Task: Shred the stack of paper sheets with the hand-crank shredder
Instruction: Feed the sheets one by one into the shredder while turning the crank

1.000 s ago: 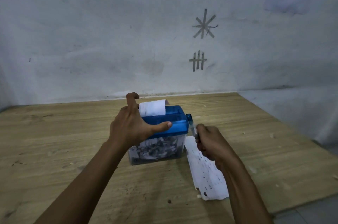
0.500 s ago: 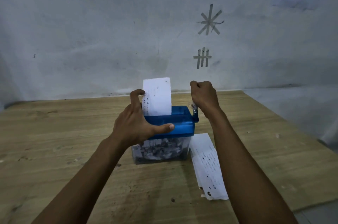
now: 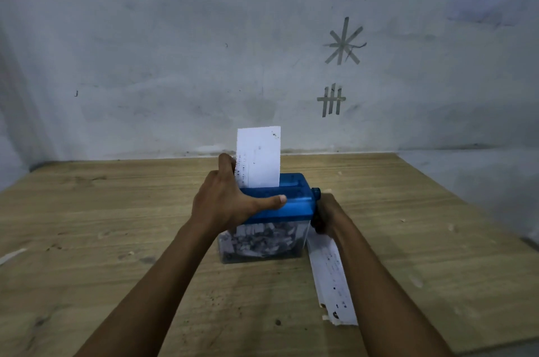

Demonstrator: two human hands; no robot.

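Observation:
A small hand-crank shredder [image 3: 294, 205] with a blue top and a clear bin full of paper scraps stands in the middle of the wooden table [image 3: 116, 240]. A white printed sheet [image 3: 259, 156] stands upright in its slot. My left hand [image 3: 230, 202] grips the blue top from the left, thumb across the front, index finger by the sheet. My right hand [image 3: 328, 215] grips the crank handle low on the shredder's right side; the handle is mostly hidden. The stack of paper sheets [image 3: 332, 280] lies on the table right of the shredder, partly under my right forearm.
A grey wall with tape marks [image 3: 344, 41] rises right behind the table. The table's right edge [image 3: 455, 205] drops off to the floor. Small paper bits and a scrap [image 3: 11, 256] lie scattered on the wood.
My right hand swung the crank from the top of its turn down to the low side. The camera view shifted a little. My left hand stayed on the shredder.

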